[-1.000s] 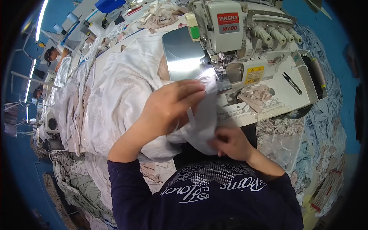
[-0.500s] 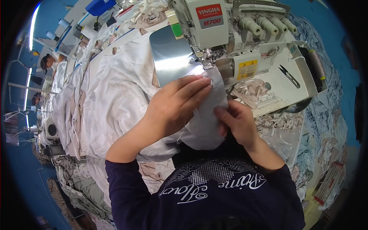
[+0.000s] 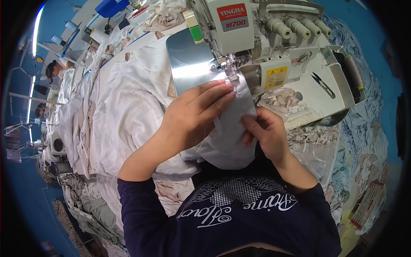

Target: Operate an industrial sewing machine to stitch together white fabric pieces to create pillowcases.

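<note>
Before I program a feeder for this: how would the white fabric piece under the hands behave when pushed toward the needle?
Probably floppy: the white fabric piece drapes and folds under both hands. Likely light, since the left hand flattens it with spread fingers. It may bunch; the right hand pinches its edge.

white cloth (image 3: 231, 128) matt, soft, creased; machine plate (image 3: 190, 64) polished metal, glossy; sewing machine (image 3: 244, 34) body smooth cream enamel.

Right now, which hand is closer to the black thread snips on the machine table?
Right. The right hand lies on the white fabric down-left of the snips; the left hand is further left, by the needle area.
</note>
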A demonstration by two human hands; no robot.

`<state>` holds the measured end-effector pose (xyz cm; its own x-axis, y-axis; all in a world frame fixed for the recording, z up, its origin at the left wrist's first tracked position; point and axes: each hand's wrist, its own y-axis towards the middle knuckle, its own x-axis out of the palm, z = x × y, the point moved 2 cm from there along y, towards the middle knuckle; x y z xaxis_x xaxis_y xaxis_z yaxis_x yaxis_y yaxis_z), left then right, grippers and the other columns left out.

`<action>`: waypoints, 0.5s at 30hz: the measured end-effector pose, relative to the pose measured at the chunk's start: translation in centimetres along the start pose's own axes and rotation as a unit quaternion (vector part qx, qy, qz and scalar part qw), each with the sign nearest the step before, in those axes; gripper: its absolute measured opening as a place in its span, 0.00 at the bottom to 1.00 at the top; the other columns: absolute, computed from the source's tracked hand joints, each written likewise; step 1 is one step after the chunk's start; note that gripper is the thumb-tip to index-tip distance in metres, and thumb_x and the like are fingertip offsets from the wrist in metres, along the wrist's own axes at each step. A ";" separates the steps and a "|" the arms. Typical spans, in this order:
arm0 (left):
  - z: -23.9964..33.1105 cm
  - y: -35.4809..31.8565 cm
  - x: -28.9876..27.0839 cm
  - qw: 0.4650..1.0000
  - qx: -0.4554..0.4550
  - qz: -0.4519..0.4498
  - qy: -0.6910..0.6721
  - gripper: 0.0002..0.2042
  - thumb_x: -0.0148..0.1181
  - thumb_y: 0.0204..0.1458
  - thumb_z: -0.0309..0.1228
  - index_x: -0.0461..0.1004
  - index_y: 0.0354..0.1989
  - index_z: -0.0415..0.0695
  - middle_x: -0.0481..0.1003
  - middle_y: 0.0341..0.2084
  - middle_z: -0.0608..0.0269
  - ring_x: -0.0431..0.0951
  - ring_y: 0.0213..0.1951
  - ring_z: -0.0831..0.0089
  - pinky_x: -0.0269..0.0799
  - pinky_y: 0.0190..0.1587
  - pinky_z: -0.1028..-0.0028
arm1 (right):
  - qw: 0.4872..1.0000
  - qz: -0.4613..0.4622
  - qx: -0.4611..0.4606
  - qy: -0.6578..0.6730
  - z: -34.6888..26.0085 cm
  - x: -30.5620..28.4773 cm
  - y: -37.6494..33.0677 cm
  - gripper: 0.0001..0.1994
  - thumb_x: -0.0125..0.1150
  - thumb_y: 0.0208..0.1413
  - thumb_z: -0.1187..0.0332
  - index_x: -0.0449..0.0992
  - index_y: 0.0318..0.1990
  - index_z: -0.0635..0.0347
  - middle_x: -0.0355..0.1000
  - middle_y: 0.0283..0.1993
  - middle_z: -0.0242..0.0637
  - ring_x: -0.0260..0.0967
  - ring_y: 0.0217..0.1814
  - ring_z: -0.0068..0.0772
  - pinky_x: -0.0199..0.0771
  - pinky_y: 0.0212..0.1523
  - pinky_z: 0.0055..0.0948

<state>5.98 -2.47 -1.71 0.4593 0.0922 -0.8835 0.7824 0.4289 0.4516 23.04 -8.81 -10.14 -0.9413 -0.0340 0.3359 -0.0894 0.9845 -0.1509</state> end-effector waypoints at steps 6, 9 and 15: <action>-0.8 -0.6 -0.2 0.999 -0.003 -0.003 -0.041 0.26 0.55 0.30 0.18 0.71 0.46 0.39 0.69 0.46 0.55 0.72 0.47 0.59 0.71 0.45 0.68 | 1.000 0.000 -0.003 -0.014 0.0 -0.1 0.2 0.06 0.56 0.56 0.71 0.71 0.35 0.66 0.71 0.24 0.33 0.67 0.19 0.19 0.68 0.20 0.18; -1.3 -0.5 -0.1 0.997 -0.041 -0.011 -0.060 0.25 0.53 0.31 0.16 0.71 0.46 0.39 0.70 0.46 0.55 0.72 0.47 0.59 0.71 0.46 0.68 | 1.000 -0.004 -0.004 0.001 -0.2 0.0 0.4 0.07 0.56 0.56 0.70 0.71 0.35 0.67 0.71 0.24 0.33 0.67 0.19 0.19 0.68 0.20 0.18; -3.9 0.8 -0.8 0.997 -0.047 0.002 -0.053 0.23 0.46 0.34 0.15 0.72 0.44 0.39 0.72 0.44 0.54 0.72 0.46 0.58 0.70 0.47 0.68 | 1.000 -0.012 -0.008 0.005 -1.1 0.4 1.4 0.09 0.58 0.55 0.68 0.71 0.35 0.67 0.70 0.22 0.31 0.66 0.18 0.18 0.68 0.21 0.17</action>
<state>4.55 1.34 -1.14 0.5087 0.0015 -0.8610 0.7394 0.5115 0.4378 22.89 -7.29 -9.22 -0.9357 -0.0558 0.3484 -0.1065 0.9860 -0.1279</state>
